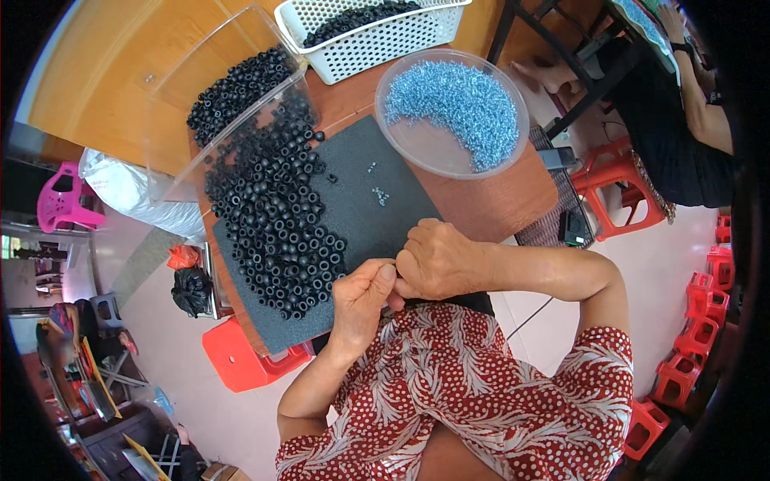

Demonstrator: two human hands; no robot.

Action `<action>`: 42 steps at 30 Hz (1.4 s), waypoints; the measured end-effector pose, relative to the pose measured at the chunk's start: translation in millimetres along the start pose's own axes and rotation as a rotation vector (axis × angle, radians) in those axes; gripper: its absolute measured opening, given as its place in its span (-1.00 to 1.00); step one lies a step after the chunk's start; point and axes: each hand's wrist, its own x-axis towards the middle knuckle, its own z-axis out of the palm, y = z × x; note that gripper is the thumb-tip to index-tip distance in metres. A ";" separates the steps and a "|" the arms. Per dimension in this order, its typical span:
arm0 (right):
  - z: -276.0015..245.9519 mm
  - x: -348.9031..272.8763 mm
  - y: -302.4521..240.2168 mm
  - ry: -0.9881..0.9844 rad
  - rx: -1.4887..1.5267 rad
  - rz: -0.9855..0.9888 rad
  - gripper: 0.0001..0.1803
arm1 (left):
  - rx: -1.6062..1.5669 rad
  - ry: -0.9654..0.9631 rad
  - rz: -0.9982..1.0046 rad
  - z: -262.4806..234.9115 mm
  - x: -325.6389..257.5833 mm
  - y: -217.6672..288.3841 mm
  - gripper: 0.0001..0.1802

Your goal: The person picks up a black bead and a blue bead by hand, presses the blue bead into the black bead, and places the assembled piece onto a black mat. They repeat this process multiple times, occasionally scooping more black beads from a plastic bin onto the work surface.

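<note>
My left hand (pixel 361 301) and my right hand (pixel 437 260) meet at the near edge of the table, fingers closed and pressed together. Whatever they pinch is too small or too hidden to make out. Just beyond them lies a dark grey mat (pixel 353 172). A large heap of black ring-shaped beads (pixel 277 216) covers the mat's left side, close to my left hand. Several tiny silvery blue beads (pixel 381 196) lie loose on the mat. A round clear tub (pixel 425 148) at the back right holds many small shiny blue beads (pixel 461 104).
Black beads spill from a tipped clear plastic box (pixel 180 172) at the left. A white perforated basket (pixel 385 52) with more black pieces stands behind. Red stools (pixel 241 361) are under the table and along the right. Another person (pixel 666 136) sits at the upper right.
</note>
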 end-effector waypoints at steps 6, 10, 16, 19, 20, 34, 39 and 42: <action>-18.2 29.2 30.3 0.011 -0.166 0.073 -0.65 | 0.434 0.252 0.329 -29.9 27.3 21.2 -0.78; -33.5 56.0 102.7 0.044 -0.390 0.239 -0.72 | 1.022 0.402 0.797 -50.9 62.9 57.6 -0.87; -69.2 144.0 213.8 0.096 -0.374 0.616 -0.56 | 1.539 0.267 1.063 -56.9 136.7 63.5 -0.77; -68.9 155.2 243.4 0.068 -0.429 0.727 -0.54 | 1.823 0.155 1.024 -56.1 166.9 53.7 -0.87; -66.9 157.3 248.5 0.066 -0.429 0.733 -0.54 | 1.820 0.149 1.024 -57.2 174.8 50.5 -0.87; -28.0 76.0 143.5 0.072 -0.097 0.422 -0.79 | 1.863 0.088 0.829 -50.5 196.0 49.7 -0.86; -30.2 63.2 113.5 -0.010 -0.002 0.441 -0.80 | 1.751 0.091 0.807 -57.5 194.7 48.3 -0.84; -28.5 57.7 108.6 -0.018 0.024 0.445 -0.80 | 1.805 0.045 0.768 -58.2 198.2 49.3 -0.82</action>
